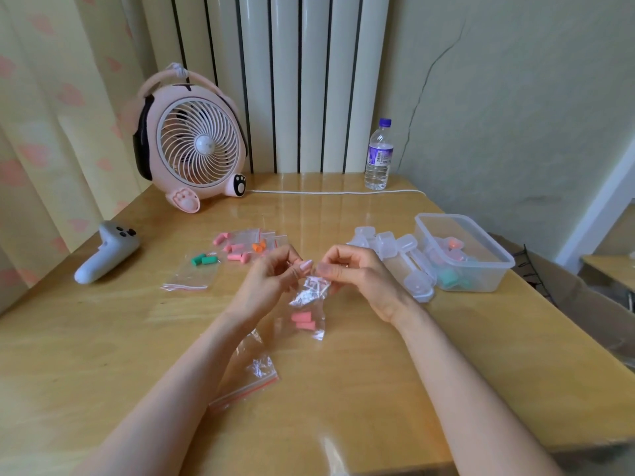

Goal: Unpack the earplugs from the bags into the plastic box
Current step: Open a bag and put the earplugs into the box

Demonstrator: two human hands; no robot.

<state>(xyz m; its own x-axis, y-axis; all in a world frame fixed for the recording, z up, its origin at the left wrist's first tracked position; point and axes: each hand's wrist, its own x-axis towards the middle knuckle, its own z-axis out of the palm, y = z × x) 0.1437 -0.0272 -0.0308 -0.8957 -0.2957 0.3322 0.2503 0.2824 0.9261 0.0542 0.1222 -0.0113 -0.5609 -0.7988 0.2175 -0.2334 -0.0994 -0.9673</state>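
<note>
Honey-coloured glossy wood forms the broad table [343, 407] on which everything lies. At its far left stands a round pink plastic desk fan [197, 142]. At the right edge sits the clear rectangular plastic box [481, 281], already containing orange and green earplugs, with a cluster of small clear lidded cases [395, 249] touching its left side. A grey-white handheld controller [106, 252] lies at the left, and a clear water bottle with a purple cap [378, 156] stands at the back. Above the middle of the table, the left hand [271, 280] and right hand [357, 269] meet, each pinching the top of a small clear zip bag [309, 300] that hangs between them. Two pink foam earplugs [302, 320] sit at its bottom. An empty red-striped bag [254, 376] lies beneath the left forearm. Further bags [247, 243] of pink, orange and green earplugs lie beyond the hands.
</note>
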